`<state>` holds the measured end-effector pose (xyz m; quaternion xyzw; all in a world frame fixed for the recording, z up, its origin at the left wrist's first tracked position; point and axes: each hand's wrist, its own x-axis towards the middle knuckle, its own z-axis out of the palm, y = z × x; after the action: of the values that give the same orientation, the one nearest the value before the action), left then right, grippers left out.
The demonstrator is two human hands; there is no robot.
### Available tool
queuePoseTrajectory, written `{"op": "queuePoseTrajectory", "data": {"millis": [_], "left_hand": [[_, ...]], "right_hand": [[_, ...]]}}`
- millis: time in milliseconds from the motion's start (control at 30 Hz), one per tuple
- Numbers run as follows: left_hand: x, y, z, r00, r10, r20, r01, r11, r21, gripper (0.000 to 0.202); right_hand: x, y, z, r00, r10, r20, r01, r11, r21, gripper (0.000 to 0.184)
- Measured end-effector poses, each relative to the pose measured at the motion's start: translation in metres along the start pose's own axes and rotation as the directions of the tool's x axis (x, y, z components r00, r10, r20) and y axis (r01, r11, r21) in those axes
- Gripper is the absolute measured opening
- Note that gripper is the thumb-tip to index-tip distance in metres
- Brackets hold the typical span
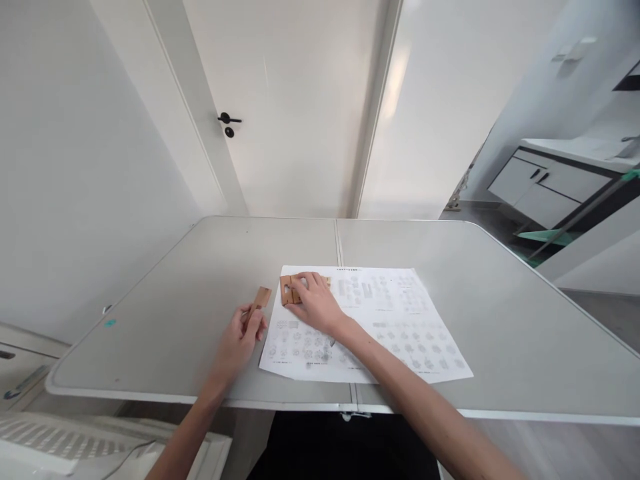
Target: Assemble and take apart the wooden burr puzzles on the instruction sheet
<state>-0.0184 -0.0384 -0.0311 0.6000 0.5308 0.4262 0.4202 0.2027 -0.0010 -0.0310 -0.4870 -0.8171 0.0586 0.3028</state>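
bright, even light | glare on door (310, 100) | soft shadows | wide-angle bending at edges

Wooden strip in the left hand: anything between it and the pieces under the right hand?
Nothing visible. Only bare table and the printed sheet separate the wooden strip in the left hand from the wooden pieces, which the right hand partly covers.

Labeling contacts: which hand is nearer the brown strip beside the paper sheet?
Left. The left hand holds the near end of the strip. The right hand is apart to its right, resting on another brown piece on the paper sheet.
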Motion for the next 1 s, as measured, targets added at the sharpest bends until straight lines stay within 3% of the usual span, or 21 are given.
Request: {"op": "queuePoseTrajectory", "data": {"millis": [333,633,833,1000], "left_hand": [[0.001,0.004,0.000,1.000,0.012,-0.019,-0.012,1.000,0.004,0.042],[0.003,0.005,0.001,0.999,-0.001,-0.037,0.001,1.000,-0.002,0.045],[0.002,0.008,0.001,0.999,0.027,-0.041,-0.025,0.998,0.050,0.044],[0.000,0.012,0.001,0.999,0.020,-0.030,-0.017,0.996,0.084,0.046]], "right_hand": [[0.006,-0.010,0.011,0.999,-0.041,-0.006,0.040,0.996,-0.079,0.022],[-0.003,-0.019,0.001,0.997,-0.078,0.016,0.079,0.994,-0.076,0.013],[-0.026,-0.035,-0.007,0.990,-0.135,0.030,0.137,0.987,-0.085,0.027],[-0.054,-0.055,-0.017,0.995,-0.003,0.099,0.011,0.997,-0.078,0.029]]}}
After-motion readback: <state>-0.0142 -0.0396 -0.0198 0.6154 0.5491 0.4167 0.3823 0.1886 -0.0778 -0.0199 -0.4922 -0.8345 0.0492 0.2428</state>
